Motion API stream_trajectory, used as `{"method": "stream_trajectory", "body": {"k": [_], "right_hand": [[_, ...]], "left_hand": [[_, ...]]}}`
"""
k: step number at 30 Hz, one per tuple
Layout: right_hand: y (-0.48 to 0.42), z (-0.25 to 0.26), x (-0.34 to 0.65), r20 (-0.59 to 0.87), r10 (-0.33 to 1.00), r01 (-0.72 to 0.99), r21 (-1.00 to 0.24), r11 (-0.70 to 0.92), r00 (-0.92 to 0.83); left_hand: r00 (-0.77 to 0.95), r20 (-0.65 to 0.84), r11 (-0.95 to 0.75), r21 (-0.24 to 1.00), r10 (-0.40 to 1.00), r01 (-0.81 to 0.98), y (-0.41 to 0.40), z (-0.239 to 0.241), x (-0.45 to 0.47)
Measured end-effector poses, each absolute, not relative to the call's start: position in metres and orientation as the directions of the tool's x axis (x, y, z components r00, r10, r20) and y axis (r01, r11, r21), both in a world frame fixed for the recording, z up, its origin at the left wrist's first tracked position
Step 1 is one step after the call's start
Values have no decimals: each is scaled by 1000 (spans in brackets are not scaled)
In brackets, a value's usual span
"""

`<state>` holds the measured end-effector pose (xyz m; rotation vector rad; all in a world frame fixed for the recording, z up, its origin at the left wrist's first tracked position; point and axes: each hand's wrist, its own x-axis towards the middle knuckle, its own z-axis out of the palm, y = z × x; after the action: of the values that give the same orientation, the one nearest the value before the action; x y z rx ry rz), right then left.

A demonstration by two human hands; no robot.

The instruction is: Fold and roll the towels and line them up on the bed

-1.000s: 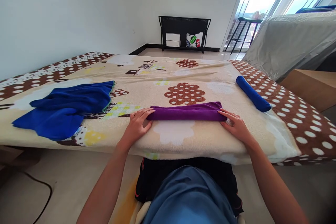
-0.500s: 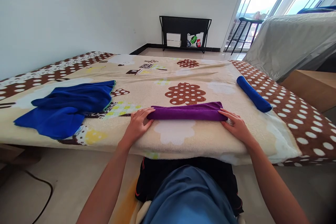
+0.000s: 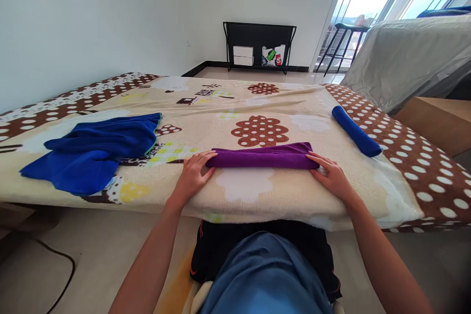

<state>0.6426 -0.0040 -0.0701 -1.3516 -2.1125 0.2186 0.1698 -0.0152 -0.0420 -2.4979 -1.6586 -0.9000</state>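
Note:
A purple towel [image 3: 261, 158], mostly rolled into a long tube with a short flat flap along its far side, lies across the bed near the front edge. Its left end is gripped by my left hand [image 3: 194, 170], thumb in front and fingers on top. My right hand [image 3: 330, 174] grips the right end the same way. To the left, a blue towel [image 3: 106, 149] lies loose and crumpled. Over on the right rests a tightly rolled blue towel [image 3: 356, 131], apart from my right hand.
The bed is covered by a cream patterned blanket [image 3: 198, 127] with a brown polka-dot border [image 3: 434, 176]. A cardboard box [image 3: 437, 122] stands beyond the right edge. At the back wall is a black rack [image 3: 259, 37]; a stool [image 3: 344, 41] stands by the window.

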Motion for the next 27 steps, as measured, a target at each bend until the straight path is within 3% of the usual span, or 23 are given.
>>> {"method": "stream_trajectory", "body": {"k": [13, 25, 27], "right_hand": [[6, -71, 642, 391, 878, 767, -461, 446, -276], [14, -62, 646, 412, 884, 728, -533, 430, -221], [15, -61, 646, 409, 884, 736, -521, 432, -228]], "left_hand": [[311, 392, -441, 303, 866, 845, -8, -39, 170], [152, 326, -342, 674, 933, 655, 2, -30, 165], [149, 306, -326, 684, 940, 653, -2, -30, 164]]}}
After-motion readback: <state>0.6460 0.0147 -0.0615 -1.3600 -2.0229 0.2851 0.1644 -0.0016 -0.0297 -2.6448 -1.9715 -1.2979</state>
